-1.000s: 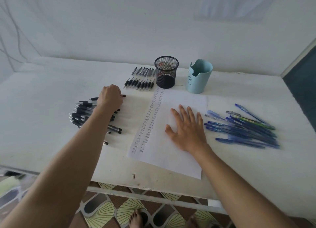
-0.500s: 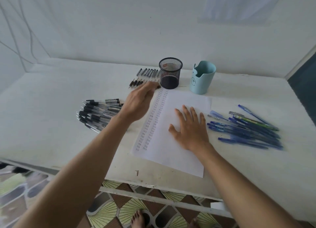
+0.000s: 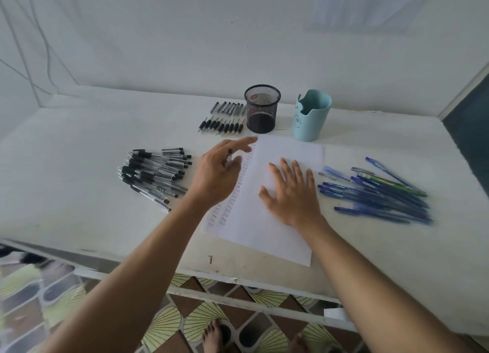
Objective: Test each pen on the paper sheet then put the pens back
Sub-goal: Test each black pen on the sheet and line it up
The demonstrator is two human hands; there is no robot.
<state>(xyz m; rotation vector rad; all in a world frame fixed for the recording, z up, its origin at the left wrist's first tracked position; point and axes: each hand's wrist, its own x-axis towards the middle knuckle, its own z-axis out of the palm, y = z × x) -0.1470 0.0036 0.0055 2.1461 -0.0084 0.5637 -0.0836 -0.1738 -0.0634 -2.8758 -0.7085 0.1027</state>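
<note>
Bench (image 3: 79,146) is carrying everything. Black pens (image 3: 156,175) are lying in a loose pile left of the sheet (image 3: 264,239), apart from it.

Left hand (image 3: 219,170) is hovering over the sheet's left edge. Its index finger is stretching toward the far left corner and the other fingers are curling in. It is gripping a pen (image 3: 229,151); only a dark end is showing between the fingers, the rest is hidden and blurred.

Columns of small writing (image 3: 227,207) are running down the sheet's left side, partly under that hand. Pen parts (image 3: 222,126) are sitting in two short rows behind the sheet's far left corner. Mesh cup (image 3: 262,109) is standing upright just behind the sheet's far edge, right beside the parts rows; touching them or not, cannot tell.

Right hand (image 3: 291,194) is pressing flat on the middle of the sheet, fingers straight and spread wide, holding nothing. Blue cup (image 3: 312,114) is standing upright behind the sheet's far right corner, near it. Blue pens (image 3: 378,194) are lying in a fanned pile right of the sheet, the nearest ones just beside its right edge.
</note>
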